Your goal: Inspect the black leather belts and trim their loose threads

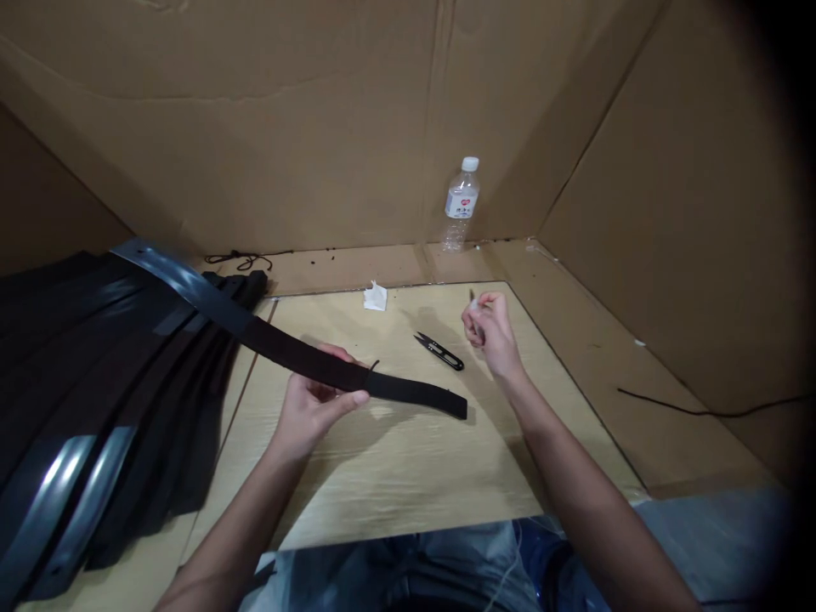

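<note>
A long black strap [306, 357], glossy at its far left end and matt along the rest, slants across the table. My left hand [319, 404] is closed round its matt part, thumb on the near face. A short dark cord end sticks up from the strap beside the thumb. Right of the strap and apart from it, my right hand [490, 327] is raised with fingers pinched on a small whitish piece; a thin dark tip shows above it. What kind of thing this is I cannot make out. Black thread snips [439, 350] lie on the table between the hands.
Several similar black strips [115, 365] lie fanned out at the left. A crumpled white paper scrap [375, 296] lies behind the snips. A clear bottle [460, 204] stands by the back cardboard wall [306, 127]. Black cord [242, 259] lies at back left, another cord [707, 413] at right.
</note>
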`<state>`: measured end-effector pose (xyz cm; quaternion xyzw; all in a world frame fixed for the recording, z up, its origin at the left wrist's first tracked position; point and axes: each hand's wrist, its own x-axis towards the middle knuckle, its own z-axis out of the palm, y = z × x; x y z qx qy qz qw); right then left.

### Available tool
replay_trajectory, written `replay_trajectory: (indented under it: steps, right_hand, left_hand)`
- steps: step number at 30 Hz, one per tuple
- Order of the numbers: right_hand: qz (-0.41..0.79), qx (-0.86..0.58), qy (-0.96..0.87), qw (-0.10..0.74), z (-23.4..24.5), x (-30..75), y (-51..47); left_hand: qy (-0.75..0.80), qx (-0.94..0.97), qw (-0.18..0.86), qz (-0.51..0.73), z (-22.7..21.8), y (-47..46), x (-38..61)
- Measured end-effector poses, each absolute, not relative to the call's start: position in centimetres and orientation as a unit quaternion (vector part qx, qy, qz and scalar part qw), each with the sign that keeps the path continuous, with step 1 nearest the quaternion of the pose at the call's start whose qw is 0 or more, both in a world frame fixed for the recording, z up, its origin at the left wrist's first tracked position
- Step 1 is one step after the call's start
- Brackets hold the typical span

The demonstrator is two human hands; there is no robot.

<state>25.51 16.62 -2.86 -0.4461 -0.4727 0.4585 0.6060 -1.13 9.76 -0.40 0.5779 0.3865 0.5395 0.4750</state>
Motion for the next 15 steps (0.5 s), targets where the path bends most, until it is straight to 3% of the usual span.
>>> replay_trajectory:
  steps: [8, 15]
  right_hand:
    - [0.142, -0.382, -0.767, 0.495, 1.0, 21.9, 11.5]
    - [0.155, -0.367, -0.800, 0.449, 0.5, 20.5, 10.3]
  left_hand:
    - [0.402, 0.579, 0.414, 0.576, -0.4, 10.0, -1.0]
    - [0.389, 0.616, 0.371, 0.575, -0.3, 9.7, -0.6]
